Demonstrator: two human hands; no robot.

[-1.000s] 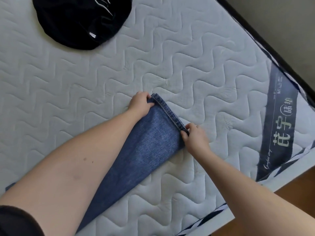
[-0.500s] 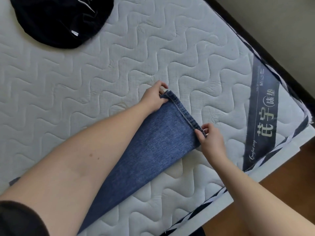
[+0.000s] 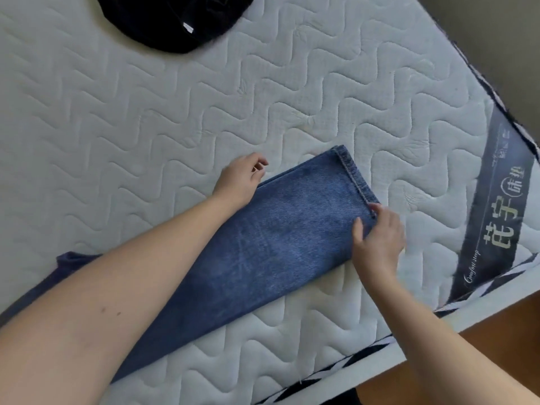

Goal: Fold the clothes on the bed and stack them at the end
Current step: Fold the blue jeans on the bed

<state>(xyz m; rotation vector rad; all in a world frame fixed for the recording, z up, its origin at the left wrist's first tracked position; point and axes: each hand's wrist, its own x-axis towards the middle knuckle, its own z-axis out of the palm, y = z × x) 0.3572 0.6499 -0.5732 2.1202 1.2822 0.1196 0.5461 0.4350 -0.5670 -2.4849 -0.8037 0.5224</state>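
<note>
Currently: jeans [image 3: 277,244] flat on bed [image 3: 146,141] for folding | right hand [image 3: 380,244] grip pinches hem corner, squaring it | left hand [image 3: 239,182] grip loose, holds nothing, beside the jeans' far edge

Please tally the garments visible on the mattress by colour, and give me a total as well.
Blue: 1, the jeans, with the right hand pinching the hem corner and the left hand at the far edge.
Black: 1, the black garment, partly cut off by the top of the frame.
Total: 2 garments on the mattress.
</note>
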